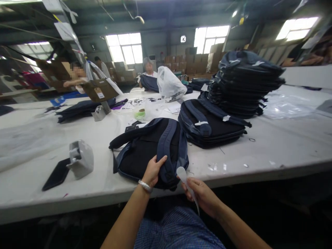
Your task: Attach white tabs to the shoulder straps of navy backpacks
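Note:
A black and navy backpack (145, 148) lies on the table's near edge with its shoulder straps facing up. My left hand (153, 170) is closed around the lower part of the right-hand shoulder strap (165, 143), thumb on top. Just right of the backpack, my right hand (199, 193) pinches a white paper strip (182, 174) with a rounded end. The strip's tail hangs below the fingers, and its tip is close to the backpack's lower corner but apart from it.
More backpacks lie beside mine (215, 124), with white strips on their straps, and a tall stack (243, 83) stands behind. At left are a grey tape dispenser (82, 160) and a black phone-like slab (55, 175). Green tape (140, 113), a white plastic bag (169, 83) and co-workers are farther back.

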The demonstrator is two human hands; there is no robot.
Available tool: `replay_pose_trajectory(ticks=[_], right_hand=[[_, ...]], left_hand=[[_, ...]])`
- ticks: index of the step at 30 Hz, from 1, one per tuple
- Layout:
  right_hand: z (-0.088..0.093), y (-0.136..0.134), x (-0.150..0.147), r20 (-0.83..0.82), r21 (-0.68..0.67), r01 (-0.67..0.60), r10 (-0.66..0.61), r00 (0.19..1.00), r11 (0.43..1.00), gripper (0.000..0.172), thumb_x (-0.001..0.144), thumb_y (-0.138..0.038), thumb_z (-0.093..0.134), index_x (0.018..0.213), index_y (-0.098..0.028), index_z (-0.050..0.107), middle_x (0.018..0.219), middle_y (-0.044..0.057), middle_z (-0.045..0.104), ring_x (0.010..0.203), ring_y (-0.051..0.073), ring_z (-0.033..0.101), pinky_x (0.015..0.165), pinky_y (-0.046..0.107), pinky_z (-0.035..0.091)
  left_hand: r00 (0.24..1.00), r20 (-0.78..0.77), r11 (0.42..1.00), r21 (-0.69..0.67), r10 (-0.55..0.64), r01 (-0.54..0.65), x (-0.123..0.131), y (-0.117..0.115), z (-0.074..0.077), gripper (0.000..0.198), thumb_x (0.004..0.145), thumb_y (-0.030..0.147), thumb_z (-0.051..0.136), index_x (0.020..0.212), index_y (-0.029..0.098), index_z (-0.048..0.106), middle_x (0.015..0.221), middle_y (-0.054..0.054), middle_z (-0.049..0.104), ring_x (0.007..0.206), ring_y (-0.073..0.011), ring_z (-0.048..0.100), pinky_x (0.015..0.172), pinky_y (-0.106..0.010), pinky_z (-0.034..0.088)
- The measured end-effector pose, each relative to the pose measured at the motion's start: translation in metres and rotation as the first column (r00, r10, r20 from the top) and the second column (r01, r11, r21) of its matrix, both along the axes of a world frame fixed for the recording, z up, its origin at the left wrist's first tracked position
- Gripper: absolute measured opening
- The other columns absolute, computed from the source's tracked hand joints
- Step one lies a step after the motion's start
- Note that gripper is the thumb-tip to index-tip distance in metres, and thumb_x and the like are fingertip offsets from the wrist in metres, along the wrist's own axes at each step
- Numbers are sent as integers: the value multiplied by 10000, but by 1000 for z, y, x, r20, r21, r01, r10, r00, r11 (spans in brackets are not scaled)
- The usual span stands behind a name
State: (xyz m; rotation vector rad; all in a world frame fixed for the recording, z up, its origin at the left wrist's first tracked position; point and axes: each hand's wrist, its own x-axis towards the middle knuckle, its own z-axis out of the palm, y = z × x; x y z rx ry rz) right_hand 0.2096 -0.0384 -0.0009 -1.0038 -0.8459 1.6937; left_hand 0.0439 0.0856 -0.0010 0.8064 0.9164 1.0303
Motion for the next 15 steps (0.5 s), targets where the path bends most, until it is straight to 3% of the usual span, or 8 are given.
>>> replay_pose_trajectory(ticks=[3,7,10,15], right_hand=[[4,9,9,13,37,55,-56,998,998,386,809,-526,619,962,-172,629,749,-5,530,549,70,433,503,197,347],[0,20,15,226,129,81,-108,968,988,405,806,-511,620,1038,-187,549,754,0,619,525,86,501,467,195,380],[-4,32,19,342,150,78,-126,931,986,392,795,-530,597,951,-180,516,766,21,668,478,92,530,388,183,370],[6,56,13,492,82,-137,79,867,987,295,765,-460,593,799,-170,555,704,2,674,391,68,517,323,159,351]], left_hand=[[999,-33,1000,9,-10,11,-2,-7,3,360,686,289,788,981,123,667,960,-114,730,802,-199,696,780,-316,569],[995,-92,999,6,-46,47,-10,-21,8,360,712,297,769,1011,124,664,989,-120,725,861,-218,694,780,-303,567],[995,-80,997,-36,-65,63,-18,-29,13,357,737,295,747,1040,131,654,1007,-126,720,889,-232,692,789,-317,568],[997,-64,997,-61,-41,37,-26,-27,27,345,734,272,743,1032,130,644,948,-123,726,816,-223,702,736,-310,577]])
